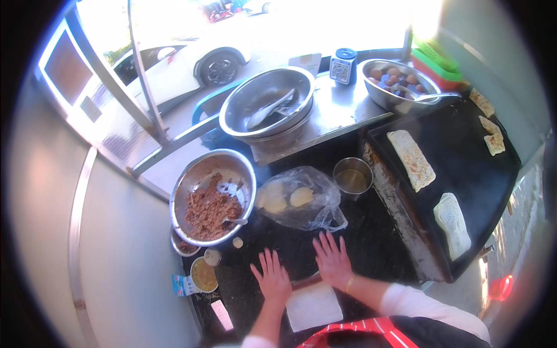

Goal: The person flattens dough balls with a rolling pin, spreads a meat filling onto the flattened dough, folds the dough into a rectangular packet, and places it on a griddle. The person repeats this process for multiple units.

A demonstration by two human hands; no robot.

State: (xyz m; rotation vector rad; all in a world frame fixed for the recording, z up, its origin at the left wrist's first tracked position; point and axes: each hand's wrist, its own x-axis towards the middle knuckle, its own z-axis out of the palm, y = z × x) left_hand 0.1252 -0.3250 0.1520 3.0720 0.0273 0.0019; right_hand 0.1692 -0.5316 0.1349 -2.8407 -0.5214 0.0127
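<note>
My left hand (273, 276) and my right hand (333, 260) lie palm down with fingers spread, one at each end of a wooden rolling pin (304, 283). The pin is partly hidden under the palms. It lies across the far edge of a thin, pale dough sheet (314, 308) on the black worktop (252, 311). Beyond my hands is a clear plastic bag (324, 209) with pale dough pieces (301, 196). To its left, a steel bowl (177, 198) holds minced filling (211, 213) and a spoon (237, 221). A small dough lump (237, 242) sits near the bowl.
On the right is a black griddle (461, 161) with flatbreads (411, 161). A steel pot (353, 180) holds liquid. Steel basins (226, 115) and an egg bowl (370, 93) stand on the back shelf. At left are a seasoning tub (204, 275) and a pink strip (222, 315).
</note>
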